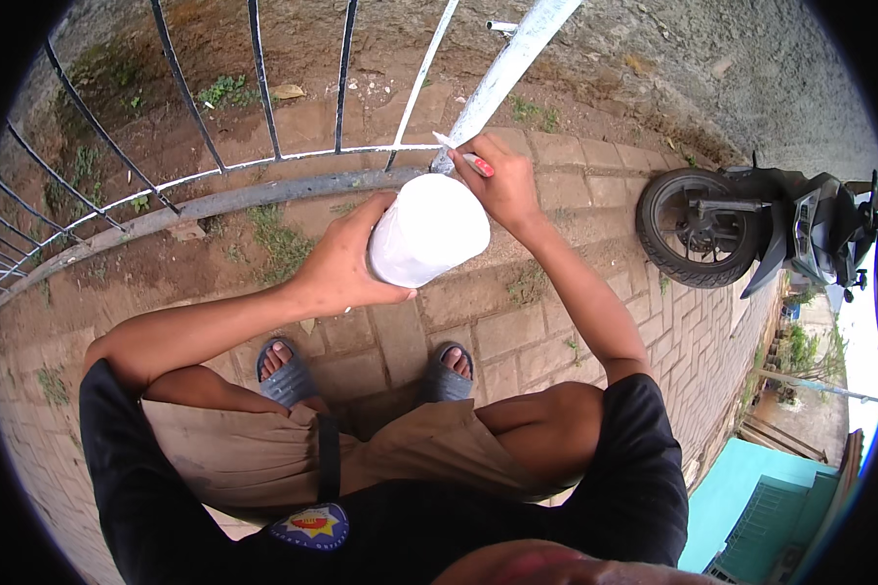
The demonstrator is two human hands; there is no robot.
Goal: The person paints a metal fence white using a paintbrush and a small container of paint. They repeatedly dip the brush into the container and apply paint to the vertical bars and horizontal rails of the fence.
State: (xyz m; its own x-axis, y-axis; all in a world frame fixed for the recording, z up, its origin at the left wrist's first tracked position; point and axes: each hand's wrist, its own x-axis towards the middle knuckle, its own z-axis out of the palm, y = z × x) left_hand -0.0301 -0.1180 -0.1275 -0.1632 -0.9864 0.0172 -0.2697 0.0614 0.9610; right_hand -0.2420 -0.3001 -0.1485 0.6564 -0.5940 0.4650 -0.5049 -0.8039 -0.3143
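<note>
Head view: left hand [337, 263] wrapped round white paint tub [427, 230], held at chest height over brick paving [517, 322]. Right hand [502, 180] pinches red-handled brush [463, 154] against white gate post [507, 68]. Keep tub level, close under brush; short strokes, light load, avoid drips.

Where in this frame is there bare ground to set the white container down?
Bare brick paving lies between the railing and the motorcycle wheel, and ahead of the sandals. It is crowded at the railing post, where the right hand works beside the white container in the left hand.
</note>
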